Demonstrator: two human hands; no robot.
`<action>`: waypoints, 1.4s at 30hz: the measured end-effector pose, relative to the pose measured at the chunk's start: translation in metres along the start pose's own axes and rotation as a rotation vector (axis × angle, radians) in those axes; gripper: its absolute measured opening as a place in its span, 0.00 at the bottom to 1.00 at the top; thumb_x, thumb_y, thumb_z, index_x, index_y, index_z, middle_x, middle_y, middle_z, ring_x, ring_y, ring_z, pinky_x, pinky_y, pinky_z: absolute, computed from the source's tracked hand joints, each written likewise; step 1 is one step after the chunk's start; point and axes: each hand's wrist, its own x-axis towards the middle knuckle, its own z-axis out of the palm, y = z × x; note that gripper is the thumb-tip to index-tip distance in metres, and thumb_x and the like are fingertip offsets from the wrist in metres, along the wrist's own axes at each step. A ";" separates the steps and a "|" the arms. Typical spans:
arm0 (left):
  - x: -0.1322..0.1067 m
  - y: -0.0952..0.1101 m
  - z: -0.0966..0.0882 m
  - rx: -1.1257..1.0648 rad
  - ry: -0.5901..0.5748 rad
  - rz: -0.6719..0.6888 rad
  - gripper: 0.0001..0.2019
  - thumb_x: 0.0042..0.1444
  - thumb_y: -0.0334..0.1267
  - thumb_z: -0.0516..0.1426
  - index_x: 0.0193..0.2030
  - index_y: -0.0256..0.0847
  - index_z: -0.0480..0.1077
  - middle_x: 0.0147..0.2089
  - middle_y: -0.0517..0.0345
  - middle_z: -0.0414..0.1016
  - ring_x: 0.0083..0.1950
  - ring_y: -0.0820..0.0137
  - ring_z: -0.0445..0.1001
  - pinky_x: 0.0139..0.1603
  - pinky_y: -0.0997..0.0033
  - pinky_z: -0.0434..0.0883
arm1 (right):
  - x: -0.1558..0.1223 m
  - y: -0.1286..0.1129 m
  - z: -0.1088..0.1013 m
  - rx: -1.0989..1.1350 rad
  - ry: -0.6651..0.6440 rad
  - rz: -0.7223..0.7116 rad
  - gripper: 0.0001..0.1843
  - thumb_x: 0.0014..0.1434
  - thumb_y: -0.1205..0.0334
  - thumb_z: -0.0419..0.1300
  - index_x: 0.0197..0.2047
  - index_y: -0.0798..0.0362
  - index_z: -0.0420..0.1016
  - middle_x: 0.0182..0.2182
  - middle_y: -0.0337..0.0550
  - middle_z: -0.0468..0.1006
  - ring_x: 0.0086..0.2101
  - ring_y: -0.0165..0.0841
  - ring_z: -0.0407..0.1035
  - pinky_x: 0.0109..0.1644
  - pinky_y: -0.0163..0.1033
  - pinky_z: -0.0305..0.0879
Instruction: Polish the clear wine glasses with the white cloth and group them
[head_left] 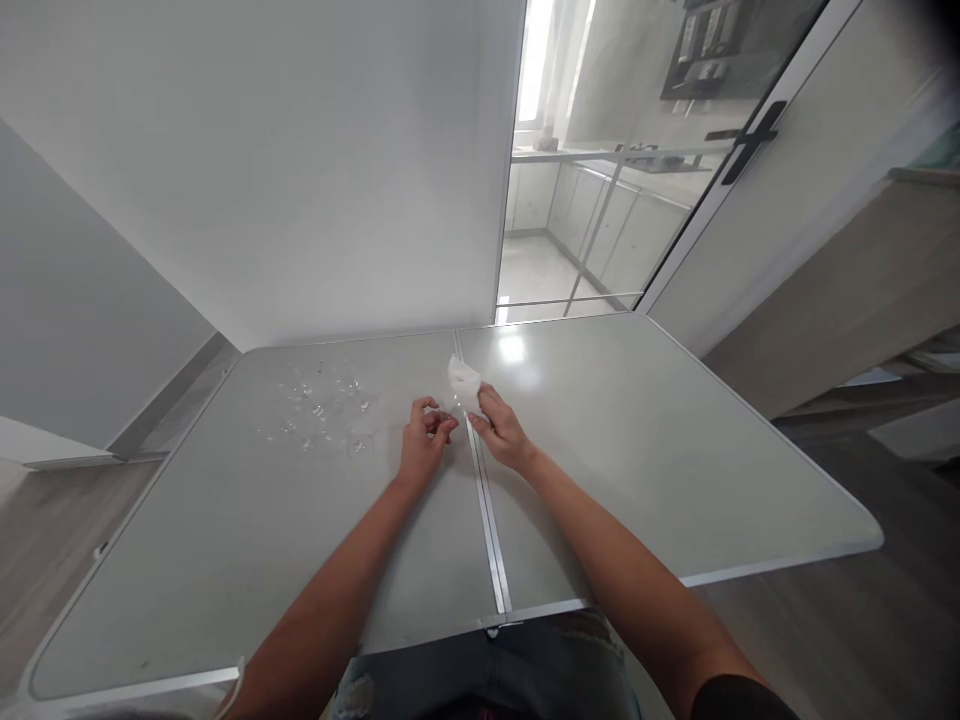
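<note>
My right hand (504, 428) grips a crumpled white cloth or tissue (463, 380) between thumb and fingers, above the table's centre seam. Just left of it, my left hand (426, 440) has its fingers curled in a pinch. Between the two hands glints a small clear, glass-like piece (455, 407); its shape is too faint to make out, and it seems to be at the left fingertips. Farther left on the table lie several small clear, shiny pieces (319, 410), loosely spread, with their outlines hard to see.
A pale folding table (600, 470) with a metal rim spans the view, with a metal seam (491, 540) down its middle. A white wall (360, 180) rises behind it. At the back right are a glass door with a black handle (754, 142) and a wooden shelf unit (840, 290).
</note>
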 end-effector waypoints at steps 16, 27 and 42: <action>-0.005 -0.004 0.000 0.579 -0.048 0.589 0.05 0.61 0.39 0.61 0.35 0.43 0.70 0.24 0.58 0.73 0.26 0.67 0.74 0.31 0.72 0.65 | 0.009 -0.005 -0.027 -0.006 -0.117 0.188 0.15 0.66 0.49 0.58 0.41 0.50 0.79 0.35 0.44 0.78 0.38 0.38 0.70 0.49 0.46 0.67; -0.003 0.007 0.003 -0.012 0.103 0.016 0.10 0.63 0.43 0.57 0.36 0.44 0.59 0.30 0.62 0.76 0.23 0.75 0.70 0.27 0.75 0.67 | 0.000 0.015 0.013 0.073 0.127 0.182 0.29 0.70 0.44 0.49 0.67 0.49 0.66 0.59 0.48 0.74 0.58 0.42 0.68 0.61 0.46 0.66; -0.013 0.003 0.005 0.428 -0.034 0.476 0.08 0.61 0.39 0.60 0.32 0.43 0.67 0.26 0.59 0.73 0.26 0.72 0.71 0.29 0.74 0.62 | 0.006 0.010 -0.014 0.394 0.157 0.465 0.25 0.64 0.39 0.55 0.38 0.54 0.77 0.30 0.43 0.76 0.31 0.36 0.69 0.37 0.39 0.66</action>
